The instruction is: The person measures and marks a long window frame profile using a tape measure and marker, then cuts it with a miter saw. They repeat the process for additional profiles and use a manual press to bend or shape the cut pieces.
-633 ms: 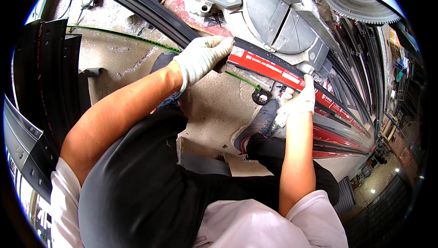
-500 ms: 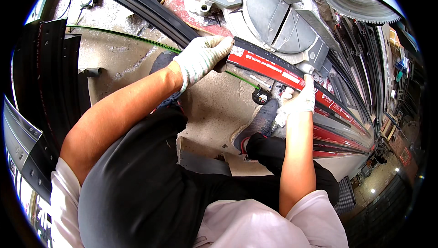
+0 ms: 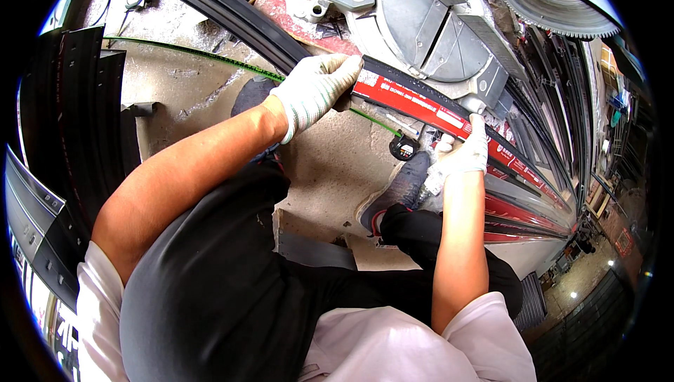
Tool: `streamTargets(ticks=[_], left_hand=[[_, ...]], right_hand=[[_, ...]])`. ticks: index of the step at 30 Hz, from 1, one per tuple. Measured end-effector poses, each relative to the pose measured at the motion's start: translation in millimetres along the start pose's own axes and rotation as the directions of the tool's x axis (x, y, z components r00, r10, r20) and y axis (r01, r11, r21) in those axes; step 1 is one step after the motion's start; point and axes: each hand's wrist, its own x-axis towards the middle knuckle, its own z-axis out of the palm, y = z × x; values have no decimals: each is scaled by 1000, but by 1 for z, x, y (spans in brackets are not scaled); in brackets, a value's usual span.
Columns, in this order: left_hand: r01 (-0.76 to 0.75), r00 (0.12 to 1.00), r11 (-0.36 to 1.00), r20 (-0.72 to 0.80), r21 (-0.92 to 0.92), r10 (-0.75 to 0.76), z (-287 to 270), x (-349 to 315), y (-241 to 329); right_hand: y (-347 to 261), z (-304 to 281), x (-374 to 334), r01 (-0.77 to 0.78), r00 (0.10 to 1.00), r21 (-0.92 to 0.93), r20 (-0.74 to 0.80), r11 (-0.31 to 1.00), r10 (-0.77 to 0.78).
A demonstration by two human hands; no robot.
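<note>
Both my hands wear white knit gloves. A long black profile strip [image 3: 414,101] with red printed film on its side slants from my left hand down toward the right. My left hand [image 3: 314,90] is closed on its left end, thumb along the top. My right hand [image 3: 465,152] grips the strip further right, thumb on the upper edge and fingers underneath. Another black length [image 3: 225,13] runs from the upper left to behind my left hand; whether it joins the red-filmed strip is hidden. Below the strip lies a black tape measure [image 3: 404,147], its green blade [image 3: 189,52] drawn out leftward.
Just beyond the strip sits a grey mitre saw base [image 3: 414,31], with its round toothed blade [image 3: 554,6] raised at the upper right. Bundled black and red profiles [image 3: 523,217] fan out on the right. Tall black panels [image 3: 67,122] stand at the left. My shoe [image 3: 400,189] is below the tape measure.
</note>
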Motion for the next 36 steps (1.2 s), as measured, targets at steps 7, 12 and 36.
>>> streamTargets(ticks=[7,12,36], left_hand=[[4,1000,1000,8,-24,-4,0,-1,1],[64,997,987,58,-150,-56,-2,-1,2],[23,1000,996,14,-82,-22,0,-1,-3]], right_hand=[[0,0,0,-2,1000,-19,-6,1000,2],[-2,0,-1,-5,1000,-14,-1,1000,5],[-2,2,-5,-14,1000,-29,-12,999,14]])
